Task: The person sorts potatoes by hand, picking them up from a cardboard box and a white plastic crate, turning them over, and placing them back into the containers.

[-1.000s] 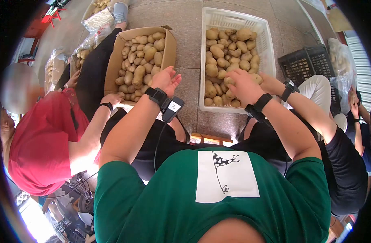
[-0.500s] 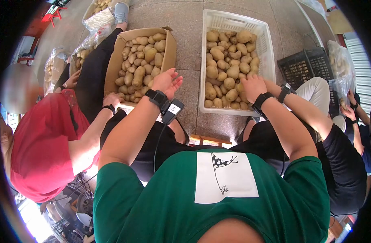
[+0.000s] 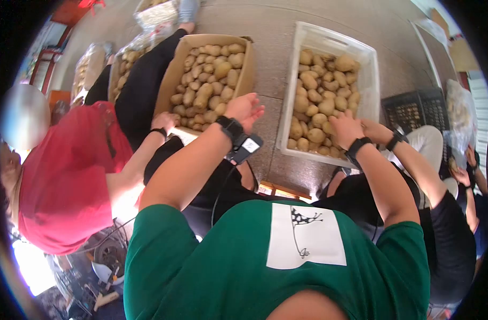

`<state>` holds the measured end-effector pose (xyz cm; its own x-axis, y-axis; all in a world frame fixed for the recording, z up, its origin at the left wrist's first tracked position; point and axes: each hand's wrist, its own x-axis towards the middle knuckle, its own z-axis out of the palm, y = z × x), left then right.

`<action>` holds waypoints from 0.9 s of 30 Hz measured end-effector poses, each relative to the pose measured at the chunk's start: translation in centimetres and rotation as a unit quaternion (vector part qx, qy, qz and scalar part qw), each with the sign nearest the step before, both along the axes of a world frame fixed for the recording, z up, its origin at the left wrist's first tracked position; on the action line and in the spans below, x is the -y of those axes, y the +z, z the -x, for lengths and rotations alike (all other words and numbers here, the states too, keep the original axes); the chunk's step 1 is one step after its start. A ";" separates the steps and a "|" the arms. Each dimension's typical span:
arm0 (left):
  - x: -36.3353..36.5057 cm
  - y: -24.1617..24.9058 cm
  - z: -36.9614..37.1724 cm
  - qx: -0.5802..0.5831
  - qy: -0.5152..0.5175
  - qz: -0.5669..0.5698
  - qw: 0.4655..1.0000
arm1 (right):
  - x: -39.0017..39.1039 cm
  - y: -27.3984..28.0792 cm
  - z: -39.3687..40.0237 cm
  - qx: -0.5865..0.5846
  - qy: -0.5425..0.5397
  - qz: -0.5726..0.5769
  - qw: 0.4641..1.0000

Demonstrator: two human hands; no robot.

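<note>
A cardboard box (image 3: 248, 69) full of potatoes (image 3: 204, 96) stands left of centre, and a white plastic crate (image 3: 369, 69) with more potatoes (image 3: 326, 106) is to its right. My left hand (image 3: 245, 110) hovers at the box's lower right corner, palm turned up, fingers apart and holding nothing. Over the lower right part of the crate is my right hand (image 3: 347, 129), its fingers reaching down onto the potatoes. The fingertips are partly hidden, so I cannot make out whether they grip one.
At the left a person in red (image 3: 68, 176) rests a hand on the box's near corner. A co-worker's hand (image 3: 377, 131) is beside my right hand at the crate's edge. A black crate (image 3: 414, 111) stands at the right, with bagged potatoes behind it.
The view has shifted, so the boxes appear farther right. My left hand remains open near the box, and my right hand is still at the potatoes. The co-worker's hand shows more beside mine.
</note>
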<state>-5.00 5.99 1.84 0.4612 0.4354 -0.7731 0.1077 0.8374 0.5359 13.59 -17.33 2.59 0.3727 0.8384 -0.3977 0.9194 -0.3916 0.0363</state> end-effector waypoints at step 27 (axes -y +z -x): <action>4.0 4.7 -1.8 0.161 -0.254 0.172 0.938 | -4.1 5.9 4.5 -0.694 -0.353 -0.161 0.607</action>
<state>-3.23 1.95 6.57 0.7755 -0.1534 -0.6124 0.4190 0.8506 0.3175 9.12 -13.21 8.53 0.1774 0.7816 -0.5981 -0.4242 -0.4877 -0.7631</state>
